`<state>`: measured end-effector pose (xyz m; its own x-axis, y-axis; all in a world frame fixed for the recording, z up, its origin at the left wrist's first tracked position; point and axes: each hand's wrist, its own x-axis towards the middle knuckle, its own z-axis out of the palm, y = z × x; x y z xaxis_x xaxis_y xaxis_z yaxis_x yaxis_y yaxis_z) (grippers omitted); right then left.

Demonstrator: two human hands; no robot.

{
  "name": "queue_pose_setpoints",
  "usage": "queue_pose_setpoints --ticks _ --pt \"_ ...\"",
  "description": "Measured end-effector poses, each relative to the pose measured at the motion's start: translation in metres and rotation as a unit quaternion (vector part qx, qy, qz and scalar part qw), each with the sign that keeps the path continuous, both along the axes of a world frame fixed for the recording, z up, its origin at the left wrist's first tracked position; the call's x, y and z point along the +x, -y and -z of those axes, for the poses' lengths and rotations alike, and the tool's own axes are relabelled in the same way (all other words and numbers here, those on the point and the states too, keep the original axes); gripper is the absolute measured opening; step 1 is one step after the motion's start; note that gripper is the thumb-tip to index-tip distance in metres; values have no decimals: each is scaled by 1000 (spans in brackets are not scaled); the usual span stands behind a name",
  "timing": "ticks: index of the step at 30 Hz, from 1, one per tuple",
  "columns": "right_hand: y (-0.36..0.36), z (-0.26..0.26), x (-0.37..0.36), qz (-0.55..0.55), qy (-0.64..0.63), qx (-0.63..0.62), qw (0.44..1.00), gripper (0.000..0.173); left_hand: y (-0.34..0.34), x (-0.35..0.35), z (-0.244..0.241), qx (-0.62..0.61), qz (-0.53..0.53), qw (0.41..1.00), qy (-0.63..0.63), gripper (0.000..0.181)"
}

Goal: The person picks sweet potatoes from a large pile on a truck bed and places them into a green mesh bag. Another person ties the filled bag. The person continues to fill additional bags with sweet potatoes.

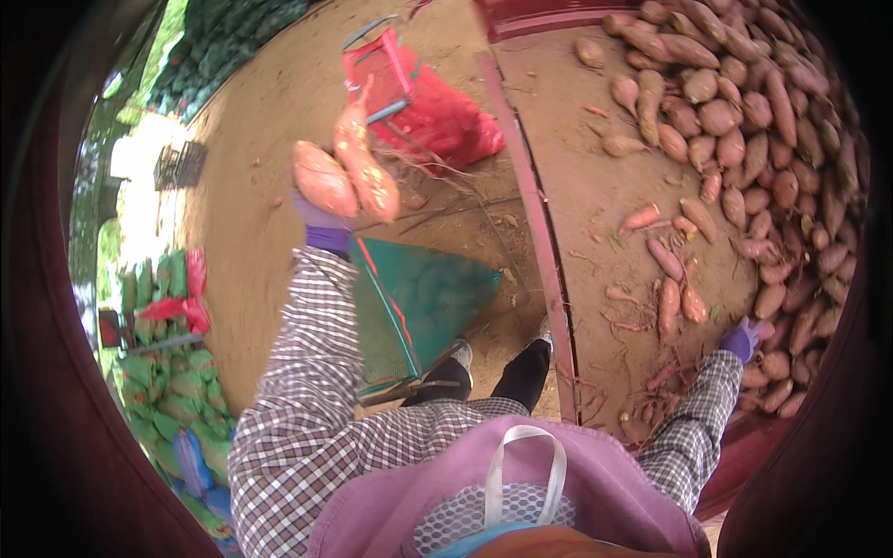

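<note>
My left hand (pixel 317 216), in a purple glove, holds two sweet potatoes, one plump (pixel 325 179) and one long with a thin root tail (pixel 364 164). They hide most of its fingers. Below it, a green mesh bag (pixel 425 300) with a red-edged mouth stands by my feet, and dark contents show through. Over on the truck bed, my right hand (pixel 744 340), also gloved, reaches to the near edge of the sweet potato pile (pixel 757 150). Its fingers touch a pinkish sweet potato (pixel 766 330); whether they grip it is unclear.
A filled red mesh bag (pixel 446 104), its mouth on a frame, stands ahead. The truck bed's red metal edge (pixel 534 209) runs between ground and pile. Loose sweet potatoes (pixel 668 307) and roots lie on the bed. Filled green bags (pixel 185 383) are stacked at left, a dark crate (pixel 180 166) beyond.
</note>
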<state>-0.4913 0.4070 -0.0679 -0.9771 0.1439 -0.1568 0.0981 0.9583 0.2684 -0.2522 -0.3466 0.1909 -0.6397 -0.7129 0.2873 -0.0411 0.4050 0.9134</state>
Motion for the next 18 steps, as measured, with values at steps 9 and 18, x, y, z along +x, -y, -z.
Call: queue_pose_setpoints --ticks 9,18 --pt "-40 41 -36 -154 -168 -49 973 24 49 226 17 513 -114 844 111 30" --pt "3 -84 34 154 -270 -734 603 22 -5 115 71 -106 -100 935 323 39"
